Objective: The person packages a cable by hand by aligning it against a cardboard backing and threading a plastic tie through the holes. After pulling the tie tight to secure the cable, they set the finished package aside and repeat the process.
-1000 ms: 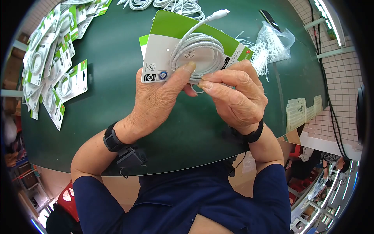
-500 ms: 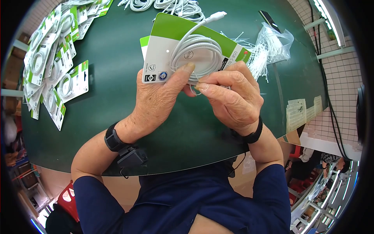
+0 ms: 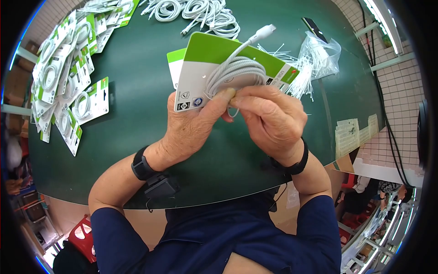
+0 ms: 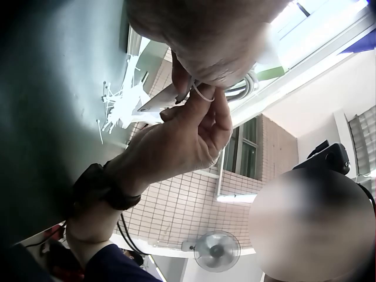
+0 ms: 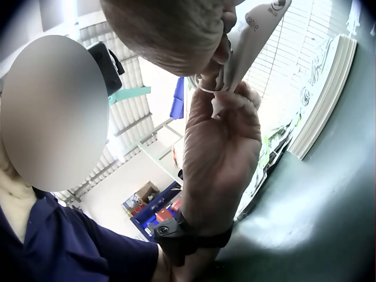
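My left hand point(image 3: 191, 125) holds a white-and-green packaging card point(image 3: 214, 50) from below, its thumb over the coil. Against the card's face lies a coiled white braided cable point(image 3: 235, 73), its USB-C plug point(image 3: 264, 32) sticking up past the top edge. A second card point(image 3: 175, 66) shows partly behind the first. At the coil's lower side my right hand point(image 3: 276, 121) pinches a thin white cable tie point(image 4: 202, 94) between thumb and forefinger, right beside the left thumb tip. A small loop of the tie hangs below the fingers. In the right wrist view the left fingers point(image 5: 235, 103) press behind the card.
Many carded cables point(image 3: 61, 77) lie piled at the left. Loose coiled cables point(image 3: 200, 13) sit at the far edge. A plastic bag of white cable ties point(image 3: 319, 57) spills out at right, near a dark phone-like object point(image 3: 315, 28). Paper sheets point(image 3: 347, 136) are stuck near the right edge.
Both hands have lowered the card slightly toward the body and tipped it. The right fingertips have come up against the left thumb, still pinching the tie.
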The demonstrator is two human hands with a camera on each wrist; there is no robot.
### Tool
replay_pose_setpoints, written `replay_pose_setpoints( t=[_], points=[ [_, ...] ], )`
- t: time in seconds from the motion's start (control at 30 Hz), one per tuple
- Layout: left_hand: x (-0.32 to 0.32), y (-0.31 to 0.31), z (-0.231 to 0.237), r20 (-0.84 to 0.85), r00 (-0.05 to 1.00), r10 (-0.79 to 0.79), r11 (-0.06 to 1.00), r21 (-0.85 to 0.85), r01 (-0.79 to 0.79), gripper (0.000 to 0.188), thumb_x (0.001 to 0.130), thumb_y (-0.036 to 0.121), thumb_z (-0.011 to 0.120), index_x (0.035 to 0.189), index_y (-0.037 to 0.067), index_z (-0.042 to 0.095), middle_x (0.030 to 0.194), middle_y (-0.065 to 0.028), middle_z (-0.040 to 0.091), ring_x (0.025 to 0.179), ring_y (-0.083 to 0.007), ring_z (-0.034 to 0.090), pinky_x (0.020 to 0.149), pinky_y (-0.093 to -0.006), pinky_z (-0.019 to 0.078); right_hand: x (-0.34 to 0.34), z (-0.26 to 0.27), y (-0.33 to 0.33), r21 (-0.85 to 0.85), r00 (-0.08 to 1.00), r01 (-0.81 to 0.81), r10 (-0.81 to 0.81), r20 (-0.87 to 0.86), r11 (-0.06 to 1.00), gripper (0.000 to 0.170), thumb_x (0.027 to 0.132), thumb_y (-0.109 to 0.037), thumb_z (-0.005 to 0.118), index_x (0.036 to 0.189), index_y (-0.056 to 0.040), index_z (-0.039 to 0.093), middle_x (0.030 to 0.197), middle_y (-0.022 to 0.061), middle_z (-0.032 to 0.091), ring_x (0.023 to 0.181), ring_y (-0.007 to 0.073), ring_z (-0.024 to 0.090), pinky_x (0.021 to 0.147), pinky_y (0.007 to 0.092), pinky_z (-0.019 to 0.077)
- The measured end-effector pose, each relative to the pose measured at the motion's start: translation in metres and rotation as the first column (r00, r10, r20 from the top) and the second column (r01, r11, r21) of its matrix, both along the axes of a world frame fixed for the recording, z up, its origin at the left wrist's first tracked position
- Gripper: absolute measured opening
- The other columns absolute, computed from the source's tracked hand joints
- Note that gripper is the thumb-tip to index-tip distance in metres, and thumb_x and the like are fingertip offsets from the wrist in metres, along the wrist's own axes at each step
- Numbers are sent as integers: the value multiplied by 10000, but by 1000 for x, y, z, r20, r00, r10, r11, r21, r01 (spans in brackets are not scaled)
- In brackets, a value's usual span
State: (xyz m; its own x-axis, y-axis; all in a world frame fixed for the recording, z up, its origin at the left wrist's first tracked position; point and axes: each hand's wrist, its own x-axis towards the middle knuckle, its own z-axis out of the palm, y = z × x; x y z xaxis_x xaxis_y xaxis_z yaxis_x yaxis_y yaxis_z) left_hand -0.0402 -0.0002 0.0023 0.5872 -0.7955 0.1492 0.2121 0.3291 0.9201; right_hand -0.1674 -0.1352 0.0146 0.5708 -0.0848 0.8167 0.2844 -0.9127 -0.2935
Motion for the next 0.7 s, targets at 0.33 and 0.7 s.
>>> replay_pose_setpoints(
  t=[0.33, 0.7],
  points=[
    [8, 1, -12, 68, 998, -13, 993, 114, 5, 191, 1010, 73, 703, 1155, -51, 707, 990, -87, 752, 748, -142, 712, 638, -279, 598, -6, 6, 4, -180, 990, -1, -25, -140, 984, 298, 756, 62, 794, 1031, -36, 734, 989, 114, 764, 718, 237, 755, 574, 311, 588],
    [7, 2, -4, 36, 999, -20, 997, 81, 17, 194, 1013, 74, 698, 1163, -49, 700, 977, -88, 751, 728, -148, 708, 631, -281, 585, -4, 21, 11, -117, 978, 78, -98, -182, 990, 262, 742, 22, 824, 985, -44, 751, 972, 104, 744, 749, 230, 748, 584, 325, 583]
  ],
)
